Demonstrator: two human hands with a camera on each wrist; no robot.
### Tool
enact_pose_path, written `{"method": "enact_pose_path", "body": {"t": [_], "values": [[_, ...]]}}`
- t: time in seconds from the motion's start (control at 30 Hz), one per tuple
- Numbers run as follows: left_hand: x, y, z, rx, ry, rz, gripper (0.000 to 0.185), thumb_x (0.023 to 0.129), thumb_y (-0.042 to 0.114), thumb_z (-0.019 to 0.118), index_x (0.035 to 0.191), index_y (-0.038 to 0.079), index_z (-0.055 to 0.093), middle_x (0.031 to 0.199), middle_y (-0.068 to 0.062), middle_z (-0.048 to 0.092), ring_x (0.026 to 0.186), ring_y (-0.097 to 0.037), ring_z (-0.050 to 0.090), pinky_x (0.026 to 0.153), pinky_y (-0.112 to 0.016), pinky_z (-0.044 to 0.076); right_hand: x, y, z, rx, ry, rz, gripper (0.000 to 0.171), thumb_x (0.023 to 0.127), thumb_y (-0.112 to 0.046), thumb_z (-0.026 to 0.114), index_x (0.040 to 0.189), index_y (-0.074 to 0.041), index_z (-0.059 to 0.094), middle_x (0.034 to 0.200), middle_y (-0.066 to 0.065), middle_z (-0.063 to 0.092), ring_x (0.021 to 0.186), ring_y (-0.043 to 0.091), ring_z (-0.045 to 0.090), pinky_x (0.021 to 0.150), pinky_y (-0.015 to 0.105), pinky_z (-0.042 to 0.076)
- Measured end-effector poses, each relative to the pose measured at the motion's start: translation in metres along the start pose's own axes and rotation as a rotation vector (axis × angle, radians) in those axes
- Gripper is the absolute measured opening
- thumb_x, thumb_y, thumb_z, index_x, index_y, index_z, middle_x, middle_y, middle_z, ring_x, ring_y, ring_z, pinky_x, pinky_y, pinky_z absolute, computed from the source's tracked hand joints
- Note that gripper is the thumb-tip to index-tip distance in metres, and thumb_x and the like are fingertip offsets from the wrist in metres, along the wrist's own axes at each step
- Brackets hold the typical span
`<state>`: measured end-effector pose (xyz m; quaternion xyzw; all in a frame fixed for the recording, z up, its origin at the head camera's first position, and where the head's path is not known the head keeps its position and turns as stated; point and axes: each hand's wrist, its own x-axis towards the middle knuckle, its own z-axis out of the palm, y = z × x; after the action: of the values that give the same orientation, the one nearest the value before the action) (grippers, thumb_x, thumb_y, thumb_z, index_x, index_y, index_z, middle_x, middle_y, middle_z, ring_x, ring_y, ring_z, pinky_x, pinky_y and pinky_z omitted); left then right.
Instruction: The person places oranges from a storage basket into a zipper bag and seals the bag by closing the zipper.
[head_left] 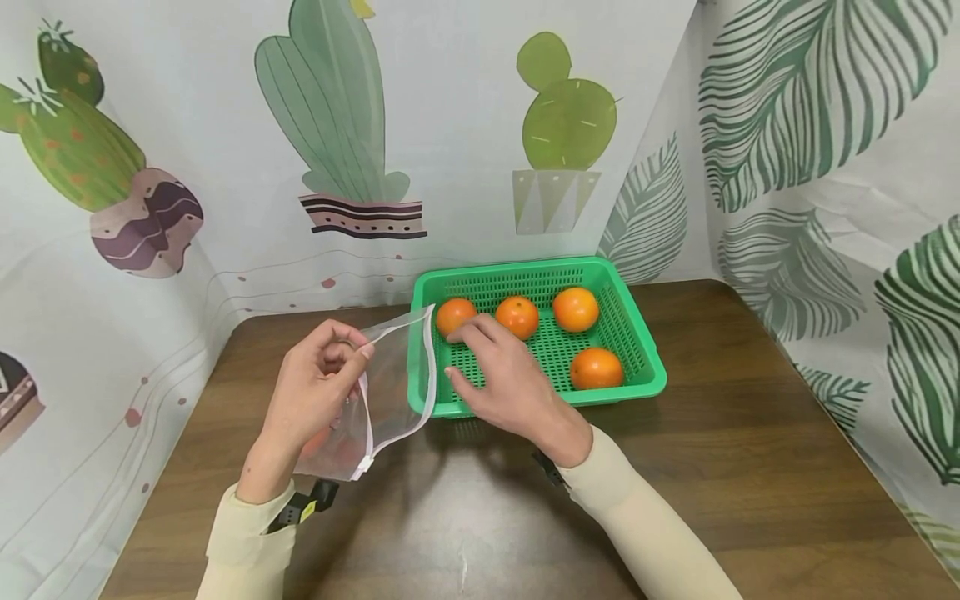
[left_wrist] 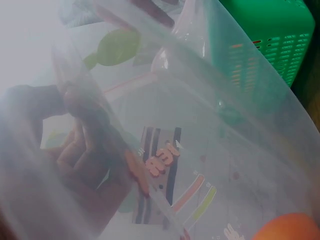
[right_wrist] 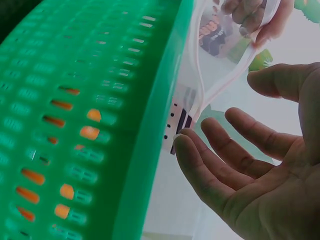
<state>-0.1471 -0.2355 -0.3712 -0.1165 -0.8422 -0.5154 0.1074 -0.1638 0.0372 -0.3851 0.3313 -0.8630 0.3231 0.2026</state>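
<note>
L hand point(head_left: 318, 387) grip pinches clear zip bag point(head_left: 399, 392) beside green basket point(head_left: 641, 342) w/ 4 orange fruits point(head_left: 576, 310) on surface point(head_left: 750, 450); R hand point(head_left: 513, 379) grip wide over basket

Surface materials
The bag point(head_left: 395, 377) was smooth, clear plastic; the basket point(head_left: 517, 273) along the far edge of the glossy, wood-grained table point(head_left: 720, 417) was smooth plastic.

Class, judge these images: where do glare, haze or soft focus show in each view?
Head: largely sharp, pale glare on the table near the bottom edge; left wrist: milky haze through the clear bag, upper left washed out; right wrist: slots blurred on the green basket, right hand crisper against a bright background.
</note>
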Motion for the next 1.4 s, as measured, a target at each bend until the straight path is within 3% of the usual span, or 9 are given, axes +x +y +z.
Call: {"method": "enact_pose_path", "body": {"t": [0.37, 0.57, 0.83, 1.07, 1.4], "values": [[0.000, 0.001, 0.001, -0.008, -0.006, 0.010, 0.009, 0.102, 0.016, 0.072, 0.106, 0.012, 0.065, 0.066, -0.004, 0.062, 0.051, -0.023, 0.057, 0.035, -0.031, 0.036, -0.009, 0.017, -0.008, -0.026, 0.022, -0.010, 0.032, 0.092, -0.013, 0.079, 0.120, -0.002, 0.067, 0.117, 0.011, 0.067, 0.106, 0.025, 0.066, 0.090, 0.039, 0.058], [0.000, 0.001, 0.001, -0.014, -0.006, -0.004, 0.009, 0.102, 0.016, 0.073, 0.106, 0.013, 0.065, 0.066, -0.004, 0.062, 0.050, -0.023, 0.057, 0.033, -0.032, 0.035, -0.014, 0.025, -0.013, -0.054, -0.008, 0.026, 0.031, 0.092, -0.013, 0.078, 0.119, -0.003, 0.068, 0.116, 0.010, 0.067, 0.101, 0.025, 0.065, 0.085, 0.039, 0.058], [0.000, 0.002, 0.000, -0.003, -0.007, -0.006, 0.010, 0.102, 0.017, 0.073, 0.106, 0.013, 0.064, 0.065, -0.005, 0.060, 0.050, -0.023, 0.055, 0.032, -0.032, 0.033, -0.021, 0.041, -0.020, -0.061, -0.006, 0.042, 0.031, 0.091, -0.010, 0.079, 0.118, -0.002, 0.068, 0.117, 0.012, 0.066, 0.106, 0.027, 0.065, 0.090, 0.041, 0.058], [0.000, 0.002, 0.000, 0.004, -0.012, -0.001, 0.010, 0.102, 0.017, 0.073, 0.106, 0.014, 0.064, 0.065, -0.004, 0.060, 0.050, -0.026, 0.055, 0.032, -0.032, 0.034, -0.028, 0.056, -0.026, -0.093, -0.003, 0.050, 0.028, 0.091, -0.009, 0.079, 0.115, -0.001, 0.068, 0.116, 0.014, 0.067, 0.101, 0.028, 0.066, 0.087, 0.042, 0.058], [0.000, 0.000, 0.001, 0.011, -0.019, -0.001, 0.009, 0.102, 0.016, 0.072, 0.106, 0.013, 0.065, 0.066, -0.004, 0.061, 0.051, -0.024, 0.056, 0.034, -0.032, 0.035, -0.034, 0.073, -0.035, -0.110, -0.076, 0.121, 0.034, 0.093, -0.011, 0.077, 0.123, 0.003, 0.068, 0.118, 0.017, 0.066, 0.103, 0.031, 0.064, 0.089, 0.047, 0.056]]}}
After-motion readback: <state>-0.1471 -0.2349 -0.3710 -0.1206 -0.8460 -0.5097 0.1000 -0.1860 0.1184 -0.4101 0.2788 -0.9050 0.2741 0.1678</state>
